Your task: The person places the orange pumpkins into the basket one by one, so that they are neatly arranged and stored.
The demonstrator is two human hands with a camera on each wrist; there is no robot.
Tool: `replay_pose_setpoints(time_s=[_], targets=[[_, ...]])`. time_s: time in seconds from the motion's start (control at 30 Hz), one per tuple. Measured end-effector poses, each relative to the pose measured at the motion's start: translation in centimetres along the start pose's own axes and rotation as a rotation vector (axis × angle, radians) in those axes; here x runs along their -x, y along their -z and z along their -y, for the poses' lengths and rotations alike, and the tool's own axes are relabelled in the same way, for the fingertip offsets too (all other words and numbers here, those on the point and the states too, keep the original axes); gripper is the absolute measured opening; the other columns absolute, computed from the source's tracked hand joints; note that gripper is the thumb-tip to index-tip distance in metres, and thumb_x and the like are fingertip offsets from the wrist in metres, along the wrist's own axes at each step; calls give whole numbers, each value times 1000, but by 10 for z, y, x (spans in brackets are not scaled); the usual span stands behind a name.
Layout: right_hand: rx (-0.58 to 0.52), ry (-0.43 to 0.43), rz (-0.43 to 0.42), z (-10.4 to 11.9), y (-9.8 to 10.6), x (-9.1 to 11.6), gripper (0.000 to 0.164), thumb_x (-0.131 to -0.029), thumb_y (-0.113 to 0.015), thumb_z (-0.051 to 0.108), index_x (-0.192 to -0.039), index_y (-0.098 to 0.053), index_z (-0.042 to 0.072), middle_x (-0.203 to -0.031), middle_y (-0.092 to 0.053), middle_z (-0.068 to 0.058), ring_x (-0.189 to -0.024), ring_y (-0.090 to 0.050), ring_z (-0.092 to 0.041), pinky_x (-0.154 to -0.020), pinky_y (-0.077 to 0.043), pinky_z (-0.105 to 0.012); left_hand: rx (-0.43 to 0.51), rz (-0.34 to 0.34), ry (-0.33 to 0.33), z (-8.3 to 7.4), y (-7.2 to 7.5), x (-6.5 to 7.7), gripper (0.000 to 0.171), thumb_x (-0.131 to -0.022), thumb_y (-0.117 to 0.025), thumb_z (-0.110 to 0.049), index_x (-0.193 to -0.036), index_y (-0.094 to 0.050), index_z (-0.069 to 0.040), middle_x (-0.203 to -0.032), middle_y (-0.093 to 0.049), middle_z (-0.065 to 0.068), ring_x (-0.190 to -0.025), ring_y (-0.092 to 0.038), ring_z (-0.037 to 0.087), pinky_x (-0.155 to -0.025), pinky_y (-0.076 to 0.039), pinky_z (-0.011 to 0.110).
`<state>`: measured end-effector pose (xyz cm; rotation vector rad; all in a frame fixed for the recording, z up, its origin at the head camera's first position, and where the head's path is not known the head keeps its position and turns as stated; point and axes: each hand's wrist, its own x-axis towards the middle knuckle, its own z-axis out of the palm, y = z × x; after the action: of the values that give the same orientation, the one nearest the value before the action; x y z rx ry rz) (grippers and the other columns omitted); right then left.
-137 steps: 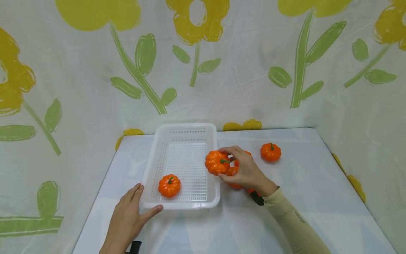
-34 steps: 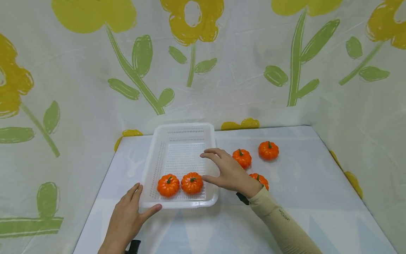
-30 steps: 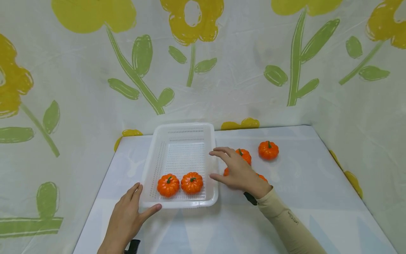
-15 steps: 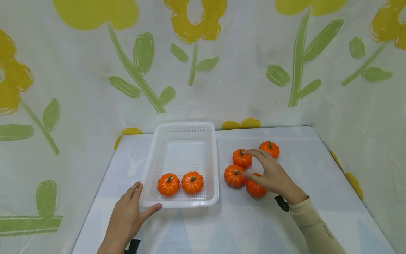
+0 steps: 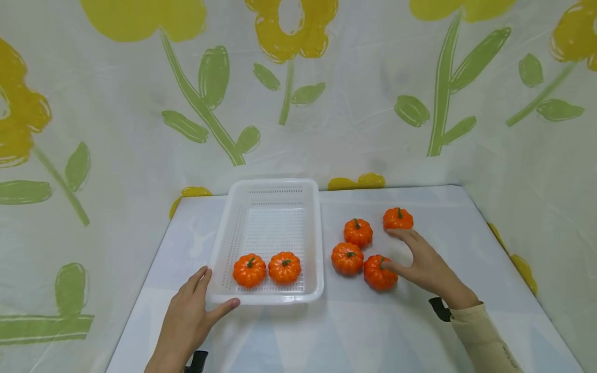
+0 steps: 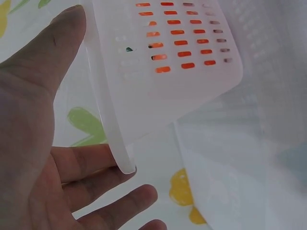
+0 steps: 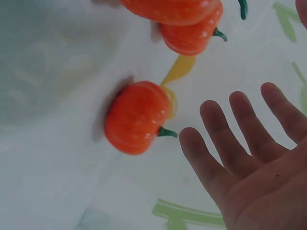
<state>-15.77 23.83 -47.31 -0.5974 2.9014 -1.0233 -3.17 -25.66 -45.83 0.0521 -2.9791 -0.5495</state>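
Inside the basket (image 5: 274, 228), two pumpkins (image 5: 249, 271); rightward, four others (image 5: 347, 259) remaining; your right hand (image 5: 431, 269) spread, empty; left hand (image 5: 186, 313) splayed against the basket.

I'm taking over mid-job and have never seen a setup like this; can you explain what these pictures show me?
There is no machine here: these are a person's two bare hands. The wide picture comes from a camera worn on the head, looking forward and down. The two close-ups come from cameras on the left and right wrists.

On the white table stands a white perforated basket with two orange pumpkins in it. Four more pumpkins lie on the table, right of the basket.

The left hand touches the basket's rim at its near left corner. The right hand is open near the loose pumpkins and holds nothing.
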Motion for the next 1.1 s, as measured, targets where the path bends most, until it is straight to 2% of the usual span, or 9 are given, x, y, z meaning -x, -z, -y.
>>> replay_pose_setpoints(time_s=[0.17,0.37,0.57,0.9,1.1], targets=[[-7,-11,38,-8,-12,6,84,-83,-81,51,-148,-47,11,-147,-48,-13,-130,-48,-37,-101,-46,-66,-5,11,14,0,0,0,114,-77,-66,-78,-150,-42,7,-152,-41,28,-130,-46,51,-103,-42,67],[2,-47,83,-11,-25,10,87,-81,-82,53,-148,-47,9,-146,-49,-15,-133,-46,-39,-104,-42,-67,-6,24,29,0,0,-1,117,-77,-61,-82,-151,-41,6,-153,-40,28,-130,-45,51,-104,-41,68],[11,-72,117,-14,-34,12,88,-79,-83,55,-145,-50,6,-140,-54,-18,-124,-54,-39,-101,-47,-63,-2,29,35,0,0,-1,118,-77,-60,-83,-151,-41,6,-153,-40,28,-131,-45,51,-104,-41,68],[-7,-72,125,-16,-37,15,84,-81,-82,54,-142,-54,5,-137,-58,-17,-113,-58,-34,-96,-52,-57,6,10,21,0,-1,-1,115,-77,-63,-81,-150,-42,6,-152,-40,28,-130,-46,51,-103,-42,68],[-24,-74,125,-16,-38,16,85,-81,-81,55,-144,-52,5,-141,-56,-18,-119,-57,-38,-98,-50,-60,8,5,17,1,-1,0,114,-78,-65,-78,-150,-42,7,-152,-41,27,-130,-46,51,-103,-42,67]])
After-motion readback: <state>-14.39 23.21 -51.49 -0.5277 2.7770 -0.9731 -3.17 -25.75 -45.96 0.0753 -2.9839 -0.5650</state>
